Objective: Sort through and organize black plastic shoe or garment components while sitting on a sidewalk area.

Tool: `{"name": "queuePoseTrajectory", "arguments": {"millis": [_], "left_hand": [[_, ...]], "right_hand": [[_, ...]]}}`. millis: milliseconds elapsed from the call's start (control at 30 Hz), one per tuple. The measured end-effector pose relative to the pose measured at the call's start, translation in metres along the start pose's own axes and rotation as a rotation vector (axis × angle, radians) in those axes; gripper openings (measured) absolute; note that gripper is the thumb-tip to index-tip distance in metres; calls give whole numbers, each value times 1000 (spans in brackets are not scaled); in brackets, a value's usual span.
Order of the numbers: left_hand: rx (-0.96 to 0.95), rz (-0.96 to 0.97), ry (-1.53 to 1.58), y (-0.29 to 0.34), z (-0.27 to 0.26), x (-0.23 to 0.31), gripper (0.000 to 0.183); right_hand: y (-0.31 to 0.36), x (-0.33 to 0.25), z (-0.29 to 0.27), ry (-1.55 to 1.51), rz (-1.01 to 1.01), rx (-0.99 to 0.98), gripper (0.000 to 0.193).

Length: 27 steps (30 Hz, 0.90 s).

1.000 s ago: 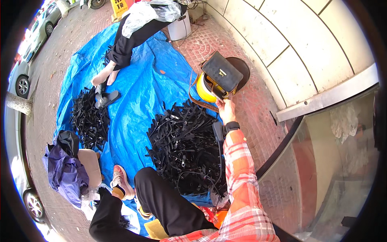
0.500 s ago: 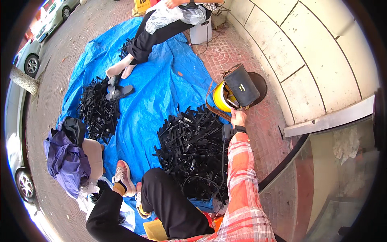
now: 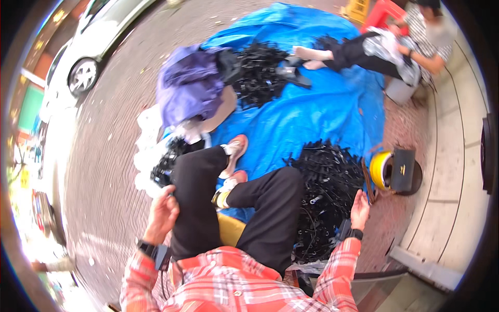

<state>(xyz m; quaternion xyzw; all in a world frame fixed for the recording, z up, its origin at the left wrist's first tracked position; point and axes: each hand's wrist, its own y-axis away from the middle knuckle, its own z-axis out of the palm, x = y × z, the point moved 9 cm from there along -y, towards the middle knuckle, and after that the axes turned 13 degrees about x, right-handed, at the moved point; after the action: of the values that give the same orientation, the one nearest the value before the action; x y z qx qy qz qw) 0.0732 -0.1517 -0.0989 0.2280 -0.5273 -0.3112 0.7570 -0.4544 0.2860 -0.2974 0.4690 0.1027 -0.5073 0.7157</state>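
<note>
My left hand point(image 3: 163, 214) is raised beside my left knee, its fingers curled and pinched together; whatever they may hold is too small to make out. Close to it, a bunch of black straps with metal bits point(image 3: 167, 164) lies in a white plastic bag point(image 3: 144, 165). At the right edge of a big heap of black straps with small metal clips point(image 3: 325, 179) is my right hand point(image 3: 359, 212), fingers drawn together; I cannot make out anything in them. Just beyond it a brown strap point(image 3: 368, 182) hangs by a yellow bucket point(image 3: 381, 169), with a black handbag point(image 3: 402, 170) against it.
A blue tarp point(image 3: 312, 112) covers the ground ahead, bearing another strap heap point(image 3: 260, 73) and dark slippers point(image 3: 296, 77). A purple garment point(image 3: 189, 88) drapes over a seat on the left. Another person point(image 3: 426, 41) sits at the far right by the tiled wall point(image 3: 455, 171). A car point(image 3: 112, 31) stands far left.
My view has swung left, and my left hand has come into it. My right hand has come away from the bucket and handbag, back toward me by the strap heap.
</note>
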Motion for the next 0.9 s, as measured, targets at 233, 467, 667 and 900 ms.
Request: {"name": "queuePoseTrajectory", "arguments": {"millis": [233,467,667,900], "left_hand": [[-73,42,-234,0,-17,2,19],[137,94,-334,-41,-139,0,18],[260,75,-267,-36,-244,-40,20],[285,-89,-313,-28,-283,-109,24]], "right_hand": [[100,77,72,197,210,-259,18],[172,79,108,465,132,-309,20],[243,70,174,747,-62,-456,21],[370,113,264,1098,-298,-887,25]]}}
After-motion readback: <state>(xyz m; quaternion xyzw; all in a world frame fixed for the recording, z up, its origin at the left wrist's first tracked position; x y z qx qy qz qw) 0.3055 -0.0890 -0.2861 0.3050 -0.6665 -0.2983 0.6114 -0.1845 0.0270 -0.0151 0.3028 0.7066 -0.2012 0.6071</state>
